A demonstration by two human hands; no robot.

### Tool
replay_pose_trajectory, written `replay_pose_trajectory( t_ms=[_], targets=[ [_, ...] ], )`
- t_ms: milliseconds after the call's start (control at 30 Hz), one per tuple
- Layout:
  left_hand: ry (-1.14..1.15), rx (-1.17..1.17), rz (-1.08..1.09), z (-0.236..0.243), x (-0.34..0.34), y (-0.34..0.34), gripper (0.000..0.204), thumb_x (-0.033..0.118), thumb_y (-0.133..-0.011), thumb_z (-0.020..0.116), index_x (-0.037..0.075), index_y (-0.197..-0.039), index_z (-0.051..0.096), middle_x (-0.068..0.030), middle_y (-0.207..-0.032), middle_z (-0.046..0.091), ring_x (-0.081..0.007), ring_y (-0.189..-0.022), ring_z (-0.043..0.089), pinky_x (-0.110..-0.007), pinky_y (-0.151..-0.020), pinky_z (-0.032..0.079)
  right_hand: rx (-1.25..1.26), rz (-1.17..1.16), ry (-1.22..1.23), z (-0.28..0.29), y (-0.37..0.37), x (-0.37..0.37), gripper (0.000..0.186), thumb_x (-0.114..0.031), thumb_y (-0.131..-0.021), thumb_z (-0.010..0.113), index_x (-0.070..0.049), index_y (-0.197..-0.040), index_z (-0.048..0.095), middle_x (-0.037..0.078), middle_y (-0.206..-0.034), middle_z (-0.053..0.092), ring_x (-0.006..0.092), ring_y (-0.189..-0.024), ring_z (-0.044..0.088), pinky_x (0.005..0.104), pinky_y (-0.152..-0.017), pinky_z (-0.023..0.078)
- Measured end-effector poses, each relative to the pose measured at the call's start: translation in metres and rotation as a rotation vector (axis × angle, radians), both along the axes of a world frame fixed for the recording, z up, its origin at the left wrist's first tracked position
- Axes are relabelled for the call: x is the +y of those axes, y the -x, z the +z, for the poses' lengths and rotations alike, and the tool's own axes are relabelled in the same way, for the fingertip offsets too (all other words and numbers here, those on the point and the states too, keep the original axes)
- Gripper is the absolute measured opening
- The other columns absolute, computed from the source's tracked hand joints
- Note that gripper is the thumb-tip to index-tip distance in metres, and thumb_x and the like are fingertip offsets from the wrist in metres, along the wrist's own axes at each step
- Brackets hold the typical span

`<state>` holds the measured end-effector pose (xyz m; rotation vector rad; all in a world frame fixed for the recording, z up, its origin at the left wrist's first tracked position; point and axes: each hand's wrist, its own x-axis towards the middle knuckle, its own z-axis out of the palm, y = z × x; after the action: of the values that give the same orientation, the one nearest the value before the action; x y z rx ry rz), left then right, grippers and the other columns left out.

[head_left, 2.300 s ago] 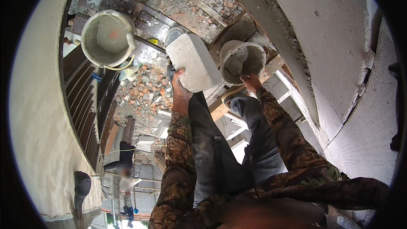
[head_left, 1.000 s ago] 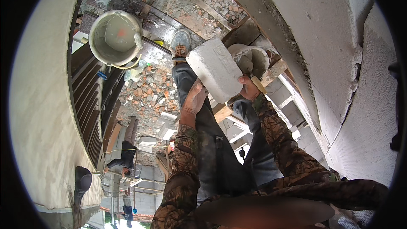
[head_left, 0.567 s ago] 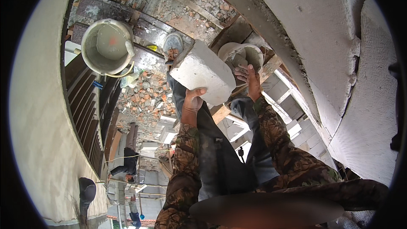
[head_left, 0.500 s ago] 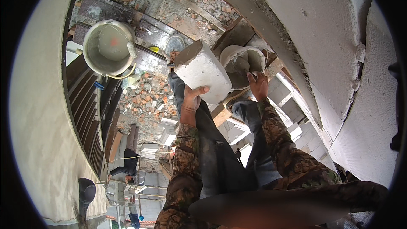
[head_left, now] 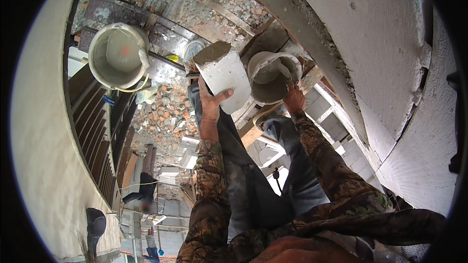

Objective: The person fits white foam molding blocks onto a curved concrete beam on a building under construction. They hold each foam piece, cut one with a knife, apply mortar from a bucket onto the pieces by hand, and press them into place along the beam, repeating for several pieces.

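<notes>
My left hand [head_left: 210, 108] grips a pale lightweight concrete block [head_left: 225, 78] by its side, thumb across its face. The block is tilted, and grey mortar covers its far end. To its right stands a whitish bucket [head_left: 254, 63] with grey mortar inside. My right hand [head_left: 295, 99] is closed at the bucket's near right rim, on what looks like a trowel [head_left: 284, 71]; its grey blade reaches into the bucket and its handle is hidden by my fingers.
A larger bucket [head_left: 93, 60] of greyish liquid stands on planks [head_left: 168, 38] at the left. Rubble [head_left: 163, 109] lies far below, beside dark slats [head_left: 90, 112]. Pale walls curve along both sides. A person [head_left: 145, 190] is down in the lower left.
My left hand and the block have shifted slightly left. My right hand has moved down to the bucket's near side, and the trowel blade has turned within the bucket.
</notes>
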<state>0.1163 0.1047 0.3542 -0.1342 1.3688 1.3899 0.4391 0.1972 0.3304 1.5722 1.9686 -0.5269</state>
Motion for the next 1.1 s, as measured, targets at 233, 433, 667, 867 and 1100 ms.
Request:
replay_pose_trajectory(
  t_ms=[233,433,667,867,1100],
  targets=[
    [0.054,-0.258,0.048,-0.015,-0.027,0.008,0.078,0.017,-0.066,0.084,0.001,-0.136,0.052,-0.0116,-0.120,0.064,-0.0269,-0.113,0.061,-0.039,-0.097,0.049,0.198,-0.163,0.400,-0.022,-0.009,0.006,0.051,-0.045,-0.092,0.064,0.002,-0.114,0.069,0.028,-0.102,0.070,0.0441,-0.098,0.068,0.0512,-0.085,0.054],
    [-0.048,-0.468,0.164,-0.043,-0.046,0.009,0.078,0.028,-0.072,0.078,0.000,-0.139,0.052,-0.0156,-0.126,0.064,-0.0336,-0.109,0.065,-0.044,-0.096,0.053,0.376,-0.441,0.726,0.021,-0.060,0.044,0.039,-0.035,-0.096,0.068,0.003,-0.104,0.071,0.005,-0.076,0.064,0.0121,-0.068,0.057,0.0316,-0.065,0.048],
    [-0.145,-0.588,0.204,-0.067,-0.042,-0.015,0.080,0.030,-0.070,0.079,0.000,-0.139,0.052,-0.0152,-0.123,0.066,-0.0339,-0.109,0.065,-0.044,-0.094,0.054,0.578,-0.472,0.555,0.142,-0.055,0.019,0.033,-0.011,-0.084,0.068,0.002,-0.115,0.064,0.010,-0.091,0.067,0.0165,-0.082,0.063,0.0317,-0.076,0.050],
    [-0.135,-0.714,0.095,-0.051,-0.020,-0.056,0.082,0.036,-0.068,0.076,0.000,-0.138,0.054,-0.0166,-0.125,0.066,-0.0343,-0.105,0.066,-0.046,-0.093,0.054,0.513,-0.117,0.015,0.190,0.017,-0.031,0.044,-0.013,-0.085,0.070,0.004,-0.125,0.061,0.022,-0.102,0.064,0.0412,-0.089,0.064,0.0460,-0.076,0.054],
    [-0.070,-0.745,0.044,-0.045,-0.011,-0.056,0.079,0.036,-0.066,0.075,0.001,-0.135,0.057,-0.0159,-0.116,0.069,-0.0337,-0.099,0.068,-0.045,-0.088,0.055,0.515,-0.095,0.039,0.220,0.025,-0.001,0.040,-0.022,-0.097,0.063,0.001,-0.129,0.061,0.015,-0.096,0.065,0.0308,-0.077,0.065,0.0414,-0.067,0.053]
  ],
)
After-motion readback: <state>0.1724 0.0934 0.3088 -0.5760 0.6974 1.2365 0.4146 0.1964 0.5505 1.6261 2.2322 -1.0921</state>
